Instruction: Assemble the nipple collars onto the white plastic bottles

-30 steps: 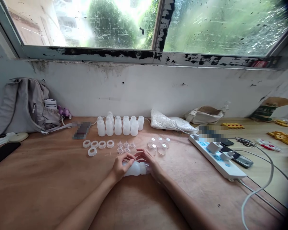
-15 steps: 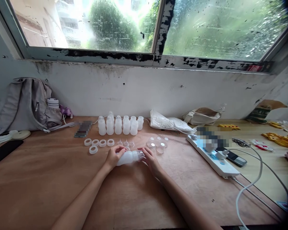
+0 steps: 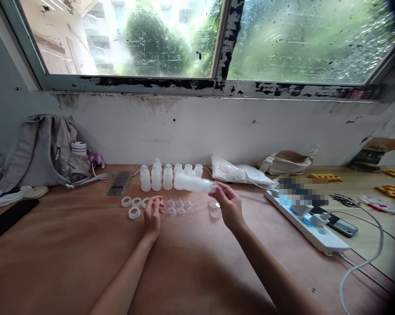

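Note:
My right hand (image 3: 230, 205) grips a frosted white baby bottle (image 3: 192, 183) by its clear-covered end. The bottle lies sideways in the air, smeared by motion, with its base to the left in front of the row of bottles. Loosely curled, its fingertips a little apart, my left hand (image 3: 153, 214) rests by the white bottle rings (image 3: 134, 213), partly covering them; nothing shows in it. Clear nipples (image 3: 181, 211) lie to its right. Round clear covers (image 3: 214, 211) are partly hidden behind my right hand. Several frosted bottles (image 3: 145, 178) stand upright at the back, some with clear covers on.
A power strip (image 3: 305, 225) with plugs and looping cables lies at the right. Along the wall are a grey backpack (image 3: 40, 151), a phone (image 3: 118, 183), a white padded envelope (image 3: 239, 171) and a beige bag (image 3: 285, 162). A black case (image 3: 10, 221) lies far left.
The bottle has risen and moved toward the back row, now in my right hand alone. My left hand has let go of it and shifted slightly left. The view has tilted up slightly.

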The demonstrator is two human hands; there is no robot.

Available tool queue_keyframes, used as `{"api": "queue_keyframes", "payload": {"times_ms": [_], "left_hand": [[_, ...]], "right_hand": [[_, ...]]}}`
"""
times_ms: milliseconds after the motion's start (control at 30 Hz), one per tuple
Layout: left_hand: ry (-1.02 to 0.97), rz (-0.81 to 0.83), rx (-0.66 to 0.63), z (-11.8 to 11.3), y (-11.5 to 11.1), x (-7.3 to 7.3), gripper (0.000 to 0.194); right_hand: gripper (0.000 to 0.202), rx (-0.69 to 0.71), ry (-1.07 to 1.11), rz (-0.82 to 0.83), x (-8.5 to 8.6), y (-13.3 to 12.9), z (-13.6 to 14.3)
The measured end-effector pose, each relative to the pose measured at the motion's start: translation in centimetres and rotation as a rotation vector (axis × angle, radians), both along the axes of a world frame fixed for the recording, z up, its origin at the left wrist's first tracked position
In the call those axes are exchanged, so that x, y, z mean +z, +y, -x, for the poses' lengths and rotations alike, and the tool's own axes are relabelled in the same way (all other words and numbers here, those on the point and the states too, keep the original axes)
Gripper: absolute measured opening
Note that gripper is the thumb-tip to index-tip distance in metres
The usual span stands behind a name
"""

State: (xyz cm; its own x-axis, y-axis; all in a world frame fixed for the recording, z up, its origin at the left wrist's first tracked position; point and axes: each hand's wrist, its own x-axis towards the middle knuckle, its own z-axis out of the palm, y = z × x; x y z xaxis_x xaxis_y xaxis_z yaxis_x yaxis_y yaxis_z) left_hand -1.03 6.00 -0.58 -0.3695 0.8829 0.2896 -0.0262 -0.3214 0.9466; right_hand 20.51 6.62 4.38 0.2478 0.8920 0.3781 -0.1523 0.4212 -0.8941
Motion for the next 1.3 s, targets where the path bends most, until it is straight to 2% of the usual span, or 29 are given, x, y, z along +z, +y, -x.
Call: {"api": "queue_keyframes", "payload": {"times_ms": [133, 267, 400, 533, 667, 800, 1000, 1300], "left_hand": [[-0.068, 0.11, 0.078, 0.9, 1.4, -1.0, 0.027], [0.022, 0.141, 0.086, 1.3, 1.6, -1.3, 0.024], [0.174, 0.098, 0.108, 1.3, 1.6, -1.3, 0.02], [0.27, 0.076, 0.11, 1.2, 1.9, -1.4, 0.016], [0.289, 0.076, 0.125, 1.1, 2.0, -1.3, 0.014], [0.285, 0.091, 0.13, 1.1, 2.1, -1.2, 0.014], [0.275, 0.09, 0.115, 1.1, 2.4, -1.4, 0.013], [0.271, 0.085, 0.093, 1.1, 2.4, -1.4, 0.012]], "right_hand": [[0.035, -0.229, -0.1, -0.194, 4.0, 4.6, 1.2], [0.032, -0.342, -0.449, -0.274, 7.0, 10.0, 4.0], [0.029, -0.329, -0.728, -0.294, 8.2, 14.6, 7.0], [0.024, -0.283, -0.785, -0.253, 7.8, 17.4, 9.6], [0.022, -0.266, -0.8, -0.225, 6.9, 18.5, 11.1], [0.021, -0.248, -0.831, -0.207, 6.6, 19.0, 11.2], [0.019, -0.253, -0.828, -0.19, 7.5, 18.8, 9.7], [0.019, -0.294, -0.829, -0.217, 8.7, 17.2, 6.6]]}}
